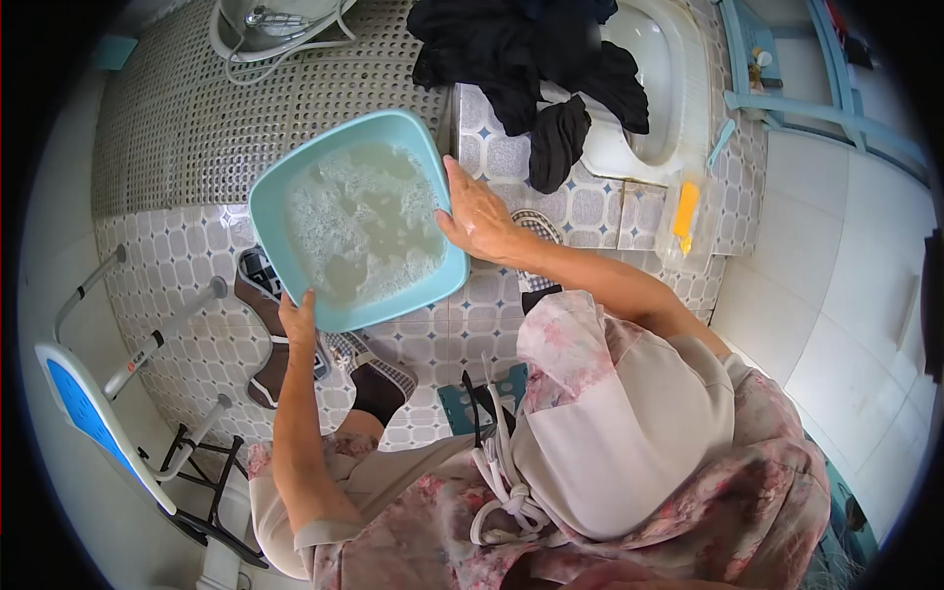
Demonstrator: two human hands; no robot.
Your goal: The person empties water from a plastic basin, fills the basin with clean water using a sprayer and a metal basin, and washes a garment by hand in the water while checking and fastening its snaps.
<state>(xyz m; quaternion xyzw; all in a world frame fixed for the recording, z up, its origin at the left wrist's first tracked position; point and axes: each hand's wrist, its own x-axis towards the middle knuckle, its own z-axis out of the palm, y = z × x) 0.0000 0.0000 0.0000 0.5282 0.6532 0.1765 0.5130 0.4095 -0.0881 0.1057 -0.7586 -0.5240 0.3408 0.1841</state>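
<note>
Between my hands is a light-blue plastic basin (395, 313) with cloudy, sudsy water (364, 221) inside. My left hand (298, 317) grips its near-left rim, thumb on top and the fingers mostly hidden below. On the right side, my right hand (474, 214) holds the rim with its fingers along the outer wall. The basin looks slightly tilted, and I cannot tell whether it touches the floor. Beyond my right hand lies a heap of dark wet-looking clothes (521, 69), partly over the edge of a white squat toilet (654, 88).
A perforated grey mat (177, 147) covers the floor at the back left, with another tub (224, 29) holding a shower head (261, 17). A shower chair (84, 408) stands left. Shoes (261, 324) lie by the basin. A clear container with yellow soap (685, 208) is at right.
</note>
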